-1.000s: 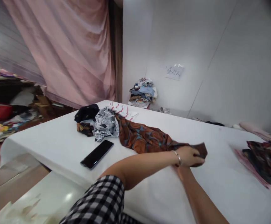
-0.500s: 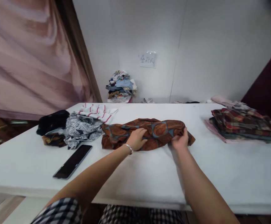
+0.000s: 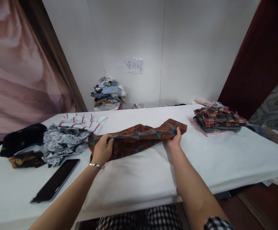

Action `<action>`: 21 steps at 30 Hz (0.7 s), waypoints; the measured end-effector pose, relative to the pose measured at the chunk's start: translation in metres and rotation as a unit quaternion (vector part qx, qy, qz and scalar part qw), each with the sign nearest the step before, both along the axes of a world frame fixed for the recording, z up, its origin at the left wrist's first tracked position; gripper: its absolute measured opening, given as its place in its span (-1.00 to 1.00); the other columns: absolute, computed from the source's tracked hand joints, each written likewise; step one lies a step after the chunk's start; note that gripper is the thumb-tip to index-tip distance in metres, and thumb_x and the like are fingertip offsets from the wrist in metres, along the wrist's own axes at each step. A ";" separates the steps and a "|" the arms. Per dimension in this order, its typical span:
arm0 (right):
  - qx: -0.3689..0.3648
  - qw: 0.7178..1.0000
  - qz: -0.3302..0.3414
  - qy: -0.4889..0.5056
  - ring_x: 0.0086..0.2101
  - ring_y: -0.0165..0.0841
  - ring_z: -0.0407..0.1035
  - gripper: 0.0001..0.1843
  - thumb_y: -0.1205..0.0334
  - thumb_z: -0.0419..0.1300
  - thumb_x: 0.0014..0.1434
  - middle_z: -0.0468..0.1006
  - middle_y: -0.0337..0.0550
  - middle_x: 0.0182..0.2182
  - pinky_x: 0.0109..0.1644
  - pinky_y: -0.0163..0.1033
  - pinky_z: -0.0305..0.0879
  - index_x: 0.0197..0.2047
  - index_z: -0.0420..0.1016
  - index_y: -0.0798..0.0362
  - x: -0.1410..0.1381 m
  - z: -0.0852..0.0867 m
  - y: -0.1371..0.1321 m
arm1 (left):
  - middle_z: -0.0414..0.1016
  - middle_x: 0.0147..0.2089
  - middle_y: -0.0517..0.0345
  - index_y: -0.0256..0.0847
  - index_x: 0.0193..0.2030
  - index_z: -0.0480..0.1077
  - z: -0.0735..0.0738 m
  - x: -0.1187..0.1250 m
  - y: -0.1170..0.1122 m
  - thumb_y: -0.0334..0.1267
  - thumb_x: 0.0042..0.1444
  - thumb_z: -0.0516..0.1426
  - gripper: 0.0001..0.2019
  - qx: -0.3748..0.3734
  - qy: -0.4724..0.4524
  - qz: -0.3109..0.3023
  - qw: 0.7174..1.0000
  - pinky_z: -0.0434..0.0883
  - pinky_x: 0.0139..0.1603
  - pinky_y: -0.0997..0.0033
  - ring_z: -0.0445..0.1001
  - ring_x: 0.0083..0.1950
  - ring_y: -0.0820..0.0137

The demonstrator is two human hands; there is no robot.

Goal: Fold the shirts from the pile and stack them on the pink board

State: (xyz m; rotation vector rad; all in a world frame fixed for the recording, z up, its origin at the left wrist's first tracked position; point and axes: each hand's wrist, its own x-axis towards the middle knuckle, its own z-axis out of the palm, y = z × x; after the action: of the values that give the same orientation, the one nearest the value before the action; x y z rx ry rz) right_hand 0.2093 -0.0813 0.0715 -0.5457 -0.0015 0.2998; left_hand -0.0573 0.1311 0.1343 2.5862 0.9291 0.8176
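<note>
A brown patterned garment with blue-grey shapes [image 3: 139,135] lies bunched lengthwise across the white table [image 3: 134,182]. My left hand [image 3: 103,148], with a bracelet at the wrist, pinches the garment's upper edge near its left end. Toward the right end, my right hand [image 3: 174,139] grips the cloth, thumb on top and fingers partly hidden beneath. Between the two hands the edge is drawn fairly straight. Close to the left end sits a crumpled black-and-white printed garment [image 3: 63,143], with a white and red-striped one [image 3: 81,121] behind it.
A black phone-like device [image 3: 56,180] lies at the front left. Beyond it are a black garment [image 3: 24,139] and a dark floral one [image 3: 27,159]. Folded plaid clothes [image 3: 218,116] are stacked at the right. Another clothes pile [image 3: 109,92] stands by the wall.
My left hand has moved left along the garment and now pinches its edge. The garment's right end is raised and the edge straighter. The camera view has turned right.
</note>
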 end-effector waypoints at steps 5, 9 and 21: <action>-0.024 0.998 0.006 0.062 -0.30 -0.30 0.53 -0.73 0.11 0.09 0.15 0.62 -0.21 -0.34 -0.10 -0.10 0.48 -0.13 0.42 0.06 -0.004 -0.004 -0.001 | 0.49 -0.37 0.15 -0.13 -0.15 0.29 -0.018 -0.034 -0.010 -0.09 0.21 -0.15 -0.72 -0.026 0.048 -0.034 0.998 0.32 -0.29 0.37 0.50 -0.32 0.28; -0.092 0.990 0.001 0.102 -0.39 -0.31 0.53 -0.81 0.24 0.07 0.14 0.61 -0.24 -0.44 -0.15 -0.09 0.50 -0.18 0.40 0.06 -0.010 0.000 -0.006 | 0.56 -0.25 0.09 -0.11 0.01 0.29 -0.028 -0.050 -0.015 0.07 0.13 -0.02 -0.59 -0.017 0.158 -0.106 0.982 0.35 -0.19 0.30 0.54 -0.17 0.17; -0.144 0.970 -0.003 -0.195 -0.24 -0.31 0.52 -0.70 0.26 0.33 -0.02 0.63 -0.18 -0.25 -0.19 -0.23 0.46 -0.16 0.50 0.03 -0.042 0.036 -0.095 | 0.47 -0.12 0.01 -0.17 -0.17 0.41 0.018 -0.083 0.005 -0.32 0.12 -0.06 -0.75 0.157 0.188 -0.045 0.969 0.35 -0.19 0.27 0.43 -0.04 0.19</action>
State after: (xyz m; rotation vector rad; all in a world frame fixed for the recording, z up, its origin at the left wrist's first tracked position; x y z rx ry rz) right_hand 0.1674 -0.1762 0.1076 -0.8868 -0.3408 0.1832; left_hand -0.1406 0.1359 0.1520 3.1078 0.8205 0.4888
